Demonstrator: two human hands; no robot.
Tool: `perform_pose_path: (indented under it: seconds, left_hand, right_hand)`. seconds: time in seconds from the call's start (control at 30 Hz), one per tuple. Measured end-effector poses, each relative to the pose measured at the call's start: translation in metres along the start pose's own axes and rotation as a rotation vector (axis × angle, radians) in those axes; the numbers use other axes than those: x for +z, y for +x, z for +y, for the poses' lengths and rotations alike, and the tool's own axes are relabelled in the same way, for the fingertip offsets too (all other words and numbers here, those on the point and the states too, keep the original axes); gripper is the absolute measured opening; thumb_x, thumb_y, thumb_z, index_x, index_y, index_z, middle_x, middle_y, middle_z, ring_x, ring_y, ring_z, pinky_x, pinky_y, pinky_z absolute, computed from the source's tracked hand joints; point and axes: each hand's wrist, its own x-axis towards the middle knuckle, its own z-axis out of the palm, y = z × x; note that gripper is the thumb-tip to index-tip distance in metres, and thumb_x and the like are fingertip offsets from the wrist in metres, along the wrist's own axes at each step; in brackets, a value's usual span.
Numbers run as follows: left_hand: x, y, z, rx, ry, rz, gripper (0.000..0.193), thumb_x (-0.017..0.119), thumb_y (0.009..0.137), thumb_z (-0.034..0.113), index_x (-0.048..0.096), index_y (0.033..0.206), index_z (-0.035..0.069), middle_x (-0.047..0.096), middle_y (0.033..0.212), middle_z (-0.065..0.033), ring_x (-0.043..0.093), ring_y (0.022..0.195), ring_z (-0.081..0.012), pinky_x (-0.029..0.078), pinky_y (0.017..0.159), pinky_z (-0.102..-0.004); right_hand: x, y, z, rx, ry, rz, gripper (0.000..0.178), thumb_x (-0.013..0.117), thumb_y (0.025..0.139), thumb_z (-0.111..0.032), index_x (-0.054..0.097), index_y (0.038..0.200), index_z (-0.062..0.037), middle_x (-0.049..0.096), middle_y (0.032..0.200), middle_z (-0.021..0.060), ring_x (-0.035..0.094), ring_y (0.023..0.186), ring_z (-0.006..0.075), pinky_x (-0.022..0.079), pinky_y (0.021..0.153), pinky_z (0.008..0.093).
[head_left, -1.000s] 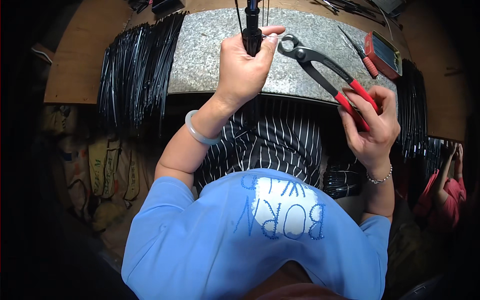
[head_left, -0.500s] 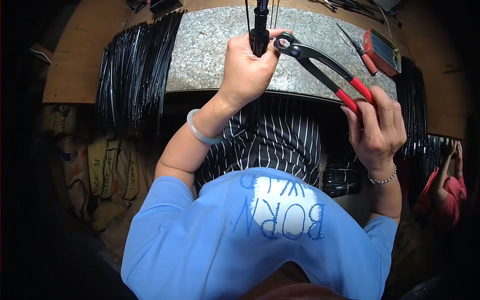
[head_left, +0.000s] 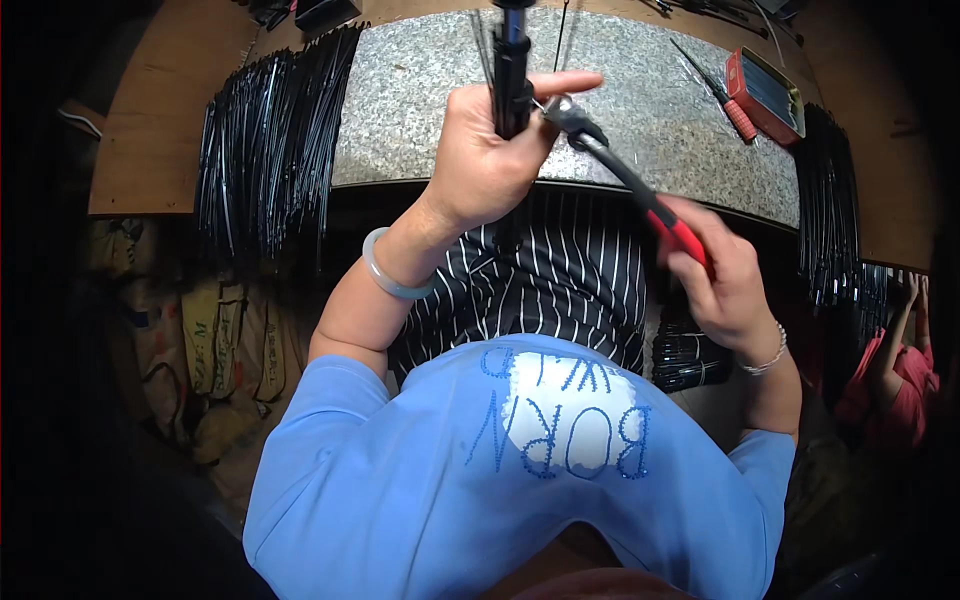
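Rods, black and thin, crowd the left end of the speckled slab, bare rightward to a red-gripped tool. Left hand wraps a black shaft over it; apart, right hand clamps red-handled pincers, head beside left thumb. Lettering crosses the blue shirt.

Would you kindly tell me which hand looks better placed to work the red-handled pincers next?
The right hand, probably: it grips the pincers by the red handles, while the left hand is wrapped around the black shaft.
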Motion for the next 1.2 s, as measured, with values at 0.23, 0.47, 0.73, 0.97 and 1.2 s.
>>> perform_pose_path:
  seconds: [0.23,0.47,0.73,0.97,1.2]
  left_hand:
    - [0.001,-0.003,-0.005,-0.023,-0.010,-0.006,0.027,0.055,0.088,0.006,0.061,0.113,-0.002,0.053,0.070,0.0002,0.038,0.044,-0.0016,0.026,0.036,-0.0146]
    - [0.000,-0.004,-0.005,-0.020,0.002,-0.028,0.026,0.056,0.089,0.010,0.062,0.112,-0.002,0.054,0.072,-0.0008,0.038,0.043,-0.0015,0.025,0.035,-0.0146]
    - [0.010,-0.001,0.004,-0.135,-0.012,0.127,0.027,0.052,0.082,-0.003,0.066,0.105,0.000,0.052,0.059,0.0026,0.036,0.045,-0.0023,0.027,0.040,-0.0160]
    - [0.016,-0.001,0.006,-0.173,-0.005,0.182,0.031,0.051,0.079,-0.008,0.068,0.103,0.001,0.052,0.057,0.0034,0.035,0.047,-0.0032,0.028,0.042,-0.0168]
    - [0.010,0.002,-0.006,0.026,0.203,0.041,0.027,0.048,0.086,-0.002,0.064,0.108,0.000,0.051,0.051,0.0035,0.034,0.036,-0.0011,0.024,0.033,-0.0151]
  right_hand:
    - [-0.004,-0.006,-0.032,0.344,0.056,-0.203,0.056,0.063,0.066,0.003,0.044,0.119,0.0049,0.058,0.081,0.0132,0.057,0.063,0.0225,0.048,0.057,0.0296]
    - [-0.030,0.014,-0.036,1.150,0.772,-0.689,0.058,0.067,0.073,-0.005,0.041,0.125,0.0024,0.053,0.111,0.0185,0.058,0.095,0.0291,0.047,0.078,0.0341]
    - [0.003,-0.007,-0.016,0.135,-0.100,-0.116,0.046,0.055,0.083,-0.004,0.042,0.127,-0.0004,0.055,0.109,0.0158,0.058,0.086,0.0244,0.047,0.074,0.0314]
    - [-0.003,-0.004,-0.015,0.329,0.109,-0.250,0.034,0.045,0.090,-0.005,0.046,0.124,-0.0009,0.057,0.099,0.0120,0.056,0.075,0.0219,0.046,0.069,0.0303]
    - [-0.021,-0.004,-0.011,0.505,-0.017,-0.338,0.025,0.048,0.092,-0.013,0.052,0.114,-0.0018,0.055,0.081,0.0077,0.052,0.065,0.0213,0.043,0.064,0.0300]
